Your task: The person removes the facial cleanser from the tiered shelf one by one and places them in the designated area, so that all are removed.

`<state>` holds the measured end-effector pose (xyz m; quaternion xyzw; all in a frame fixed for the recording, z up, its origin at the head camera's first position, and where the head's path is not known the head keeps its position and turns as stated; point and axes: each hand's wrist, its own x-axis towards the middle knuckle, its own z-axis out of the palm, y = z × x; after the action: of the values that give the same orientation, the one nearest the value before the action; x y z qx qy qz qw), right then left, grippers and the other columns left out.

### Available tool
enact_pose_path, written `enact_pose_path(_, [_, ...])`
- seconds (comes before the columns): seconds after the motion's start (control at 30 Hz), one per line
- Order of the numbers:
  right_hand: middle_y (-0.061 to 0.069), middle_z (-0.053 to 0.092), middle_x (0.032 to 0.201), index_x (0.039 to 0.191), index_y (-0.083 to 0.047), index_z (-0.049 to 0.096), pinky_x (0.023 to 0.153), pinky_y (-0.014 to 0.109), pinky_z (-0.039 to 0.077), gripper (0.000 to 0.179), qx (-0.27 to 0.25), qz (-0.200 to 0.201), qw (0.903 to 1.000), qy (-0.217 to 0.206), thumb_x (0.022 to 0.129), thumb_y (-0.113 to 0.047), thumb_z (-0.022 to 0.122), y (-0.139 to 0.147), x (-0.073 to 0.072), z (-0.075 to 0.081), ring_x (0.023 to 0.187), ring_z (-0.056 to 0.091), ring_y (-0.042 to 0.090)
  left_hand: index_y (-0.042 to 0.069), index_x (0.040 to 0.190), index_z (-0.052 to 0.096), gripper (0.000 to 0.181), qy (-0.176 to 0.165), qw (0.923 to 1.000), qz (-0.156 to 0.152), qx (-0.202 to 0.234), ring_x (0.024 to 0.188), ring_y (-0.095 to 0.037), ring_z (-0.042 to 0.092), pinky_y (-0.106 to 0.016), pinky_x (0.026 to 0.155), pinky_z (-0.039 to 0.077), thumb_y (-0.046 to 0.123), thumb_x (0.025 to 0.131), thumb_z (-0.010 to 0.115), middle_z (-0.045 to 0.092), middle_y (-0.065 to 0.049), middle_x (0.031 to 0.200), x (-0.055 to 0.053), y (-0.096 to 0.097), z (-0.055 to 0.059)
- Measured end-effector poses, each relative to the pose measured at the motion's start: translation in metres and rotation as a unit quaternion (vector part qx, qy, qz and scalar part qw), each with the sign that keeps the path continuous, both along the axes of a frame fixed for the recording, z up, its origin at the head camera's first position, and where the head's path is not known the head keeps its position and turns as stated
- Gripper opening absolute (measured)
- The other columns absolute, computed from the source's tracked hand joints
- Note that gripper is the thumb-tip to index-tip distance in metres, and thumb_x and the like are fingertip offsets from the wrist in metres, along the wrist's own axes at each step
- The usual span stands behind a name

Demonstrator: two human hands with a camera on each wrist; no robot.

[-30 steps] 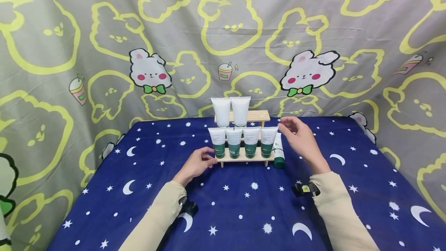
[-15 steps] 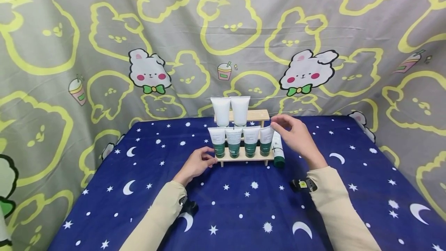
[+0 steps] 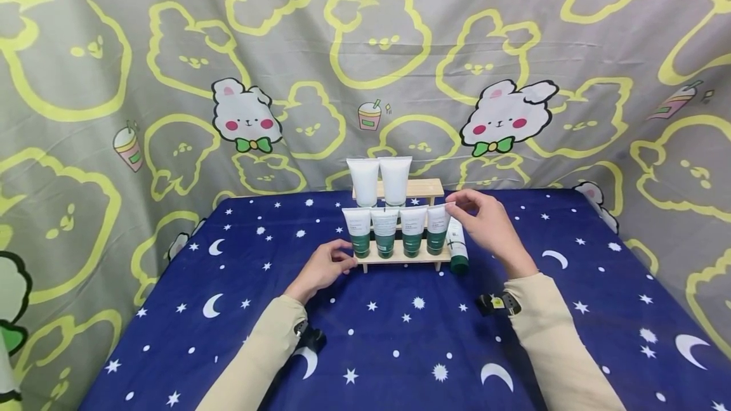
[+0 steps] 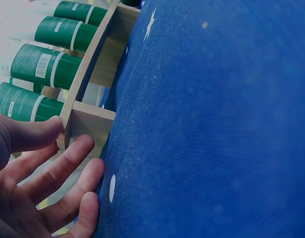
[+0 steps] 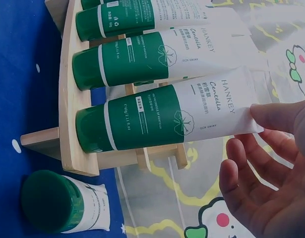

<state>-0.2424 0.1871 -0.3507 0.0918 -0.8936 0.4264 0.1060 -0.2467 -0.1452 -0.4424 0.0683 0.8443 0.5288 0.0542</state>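
A tiered wooden display stand (image 3: pixel 428 188) stands at the middle of the table. On its front step several green-and-white squeeze tubes (image 3: pixel 412 231) stand upright on their caps in a row. My right hand (image 3: pixel 493 227) pinches the top crimped corner of the rightmost squeeze tube (image 5: pixel 147 116) between thumb and forefinger, the other fingers loosely bent. That tube's cap sits on the step. With thumb and forefinger my left hand (image 3: pixel 324 265) holds the left end of the front step (image 4: pixel 68 116); its other fingers hang below the board.
Two white tubes (image 3: pixel 364 181) stand farther back on the stand. Another squeeze tube (image 3: pixel 458 247), its cap (image 5: pixel 48 201) toward me, is right of the stand. A blue starry cloth (image 3: pixel 394 335) covers the table; a patterned curtain (image 3: pixel 308 56) hangs behind.
My right hand has moved slightly left with the rightmost tube's top. That tube leaned left half a second ago and its cap has shifted a little left. The left hand keeps its place.
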Motion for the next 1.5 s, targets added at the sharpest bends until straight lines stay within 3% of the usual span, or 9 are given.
enact_pose_path(0.47, [0.013,0.07,0.119,0.119,-0.01,0.068,0.095,0.05,0.047,0.029,0.0,-0.001,1.0,-0.003,0.103,-0.034,0.062,0.002,-0.003,0.0,0.116,0.061,0.032,-0.001,0.12,0.065,0.03,-0.007,0.9999,0.006,-0.007,0.073,-0.022,0.069,-0.027,0.066,0.05,0.003,0.092,0.074,0.077,-0.013,0.089,0.0,-0.001,0.0])
enact_pose_path(0.83, [0.012,0.07,0.119,0.126,-0.009,0.065,0.094,0.046,0.048,0.034,-0.019,0.016,0.9993,0.026,0.103,-0.035,0.063,-0.012,-0.012,0.023,0.113,0.064,0.03,-0.001,0.121,0.065,0.031,-0.009,0.9999,-0.003,-0.006,0.073,-0.023,0.069,-0.028,0.067,0.051,0.004,0.092,0.074,0.077,-0.015,0.091,0.0,0.0,0.001])
enact_pose_path(1.1, [0.016,0.065,0.128,0.139,-0.007,0.052,0.099,0.051,0.05,0.042,-0.032,0.043,0.9977,0.042,0.102,-0.024,0.064,-0.029,-0.022,0.042,0.117,0.063,0.033,0.0,0.122,0.065,0.031,-0.009,0.9999,-0.002,-0.007,0.073,-0.022,0.069,-0.027,0.067,0.05,0.005,0.092,0.074,0.077,-0.015,0.092,-0.001,-0.001,0.0])
enact_pose_path(1.27, [0.018,0.061,0.135,0.146,-0.007,0.044,0.098,0.053,0.051,0.052,-0.034,0.05,0.9976,0.032,0.101,-0.019,0.066,-0.041,-0.031,0.054,0.12,0.062,0.035,0.0,0.121,0.065,0.031,-0.007,0.9999,-0.004,-0.008,0.073,-0.022,0.069,-0.027,0.067,0.051,0.005,0.092,0.074,0.077,-0.015,0.091,-0.001,-0.002,0.0])
enact_pose_path(1.5, [0.014,0.058,0.139,0.144,-0.012,0.044,0.099,0.052,0.052,0.051,-0.035,0.062,0.9974,-0.006,0.1,-0.021,0.068,-0.059,-0.042,0.064,0.124,0.06,0.034,0.0,0.121,0.065,0.03,-0.004,0.9999,-0.004,-0.013,0.073,-0.021,0.069,-0.027,0.067,0.049,0.006,0.092,0.074,0.077,-0.014,0.091,-0.001,-0.002,0.0])
